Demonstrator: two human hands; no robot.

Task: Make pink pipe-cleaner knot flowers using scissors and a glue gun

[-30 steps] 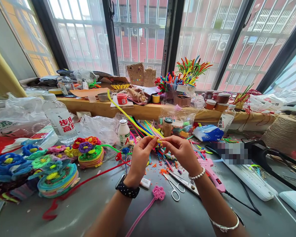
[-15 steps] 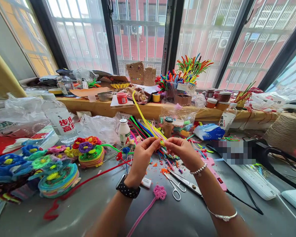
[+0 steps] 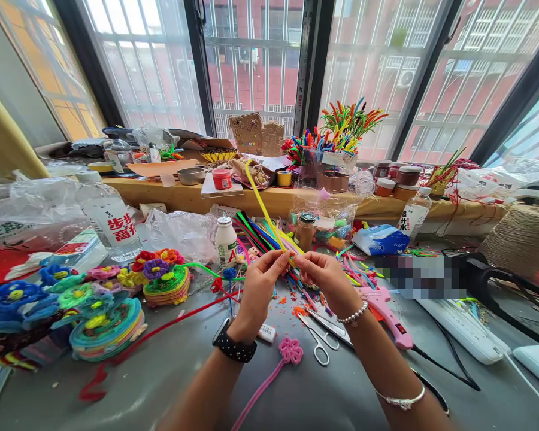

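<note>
My left hand (image 3: 266, 276) and my right hand (image 3: 324, 278) meet over the middle of the grey table, both pinched on a yellow pipe cleaner (image 3: 264, 206). Its long end rises from the fingers and leans up to the left, curling at the tip. The part between the fingertips is mostly hidden. A pink pipe cleaner flower (image 3: 291, 350) with a long stem lies below my hands. Small scissors (image 3: 321, 341) rest beneath my right hand, next to larger scissors partly hidden by it. Behind the hands is a loose pile of coloured pipe cleaners (image 3: 251, 230).
Finished fuzzy flowers and coiled discs (image 3: 108, 326) crowd the left. A white bottle (image 3: 226, 242) and brown jar (image 3: 305, 232) stand behind my hands. To the right lie a pink glue gun (image 3: 393, 320) with its cord and a white power strip (image 3: 465, 332). Orange scraps dot the table.
The yellow pipe cleaner's free end has swung slightly right and straightened. My right hand and forearm have shifted a little left and down, uncovering more of the glue gun.
</note>
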